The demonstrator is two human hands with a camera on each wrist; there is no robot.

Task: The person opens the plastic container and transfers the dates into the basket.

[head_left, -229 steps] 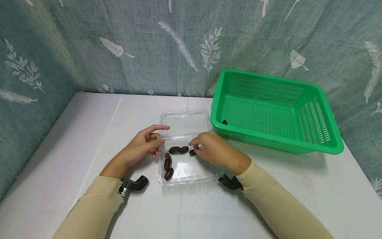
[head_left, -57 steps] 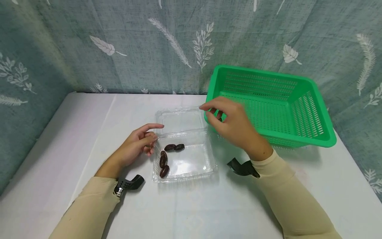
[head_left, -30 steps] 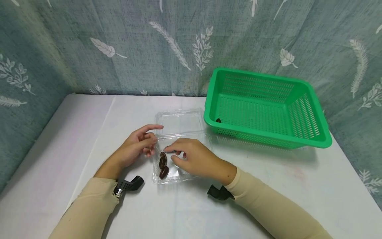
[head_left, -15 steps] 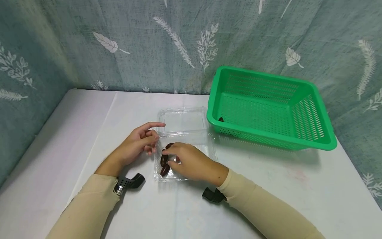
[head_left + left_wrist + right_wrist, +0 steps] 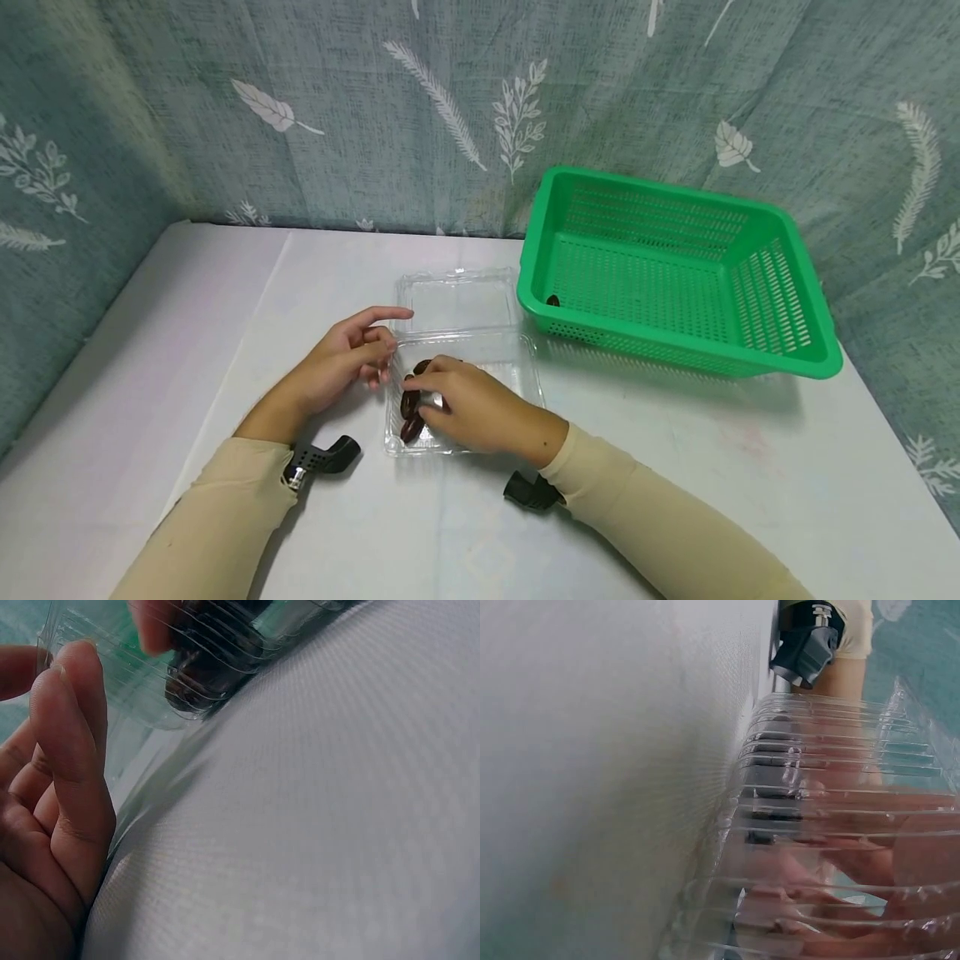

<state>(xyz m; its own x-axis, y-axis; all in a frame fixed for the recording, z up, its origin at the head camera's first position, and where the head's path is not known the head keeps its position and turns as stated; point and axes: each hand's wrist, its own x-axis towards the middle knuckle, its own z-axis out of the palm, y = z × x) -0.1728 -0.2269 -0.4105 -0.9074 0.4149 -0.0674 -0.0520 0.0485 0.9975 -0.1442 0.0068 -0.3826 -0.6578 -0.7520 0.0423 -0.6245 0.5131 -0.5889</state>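
Observation:
A clear plastic clamshell box (image 5: 525, 392) lies on the white table with its lid (image 5: 465, 304) folded back. Several dark brown dates (image 5: 410, 429) sit along its left side, and another date (image 5: 422, 366) shows above the right hand's index finger. My right hand (image 5: 480, 408) reaches into the box and pinches a date (image 5: 408, 403) of the left row between index finger and thumb; its palm hides part of the box. My left hand (image 5: 348, 358) holds the box's left rim by thumb and curled fingers, index finger stretched over the lid. The left wrist view shows its fingertips (image 5: 67, 682) at the rim.
A green perforated basket (image 5: 675, 354) stands at the back right, with a date (image 5: 552, 300) in its near left corner. A patterned green curtain (image 5: 337, 125) closes off the back and left. Black wrist cameras (image 5: 333, 454) sit on both wrists.
My right hand has come from the basket's left edge back into the box, then slid left to the row of dates. The rightmost date from earliest has left the box. My left hand stays put.

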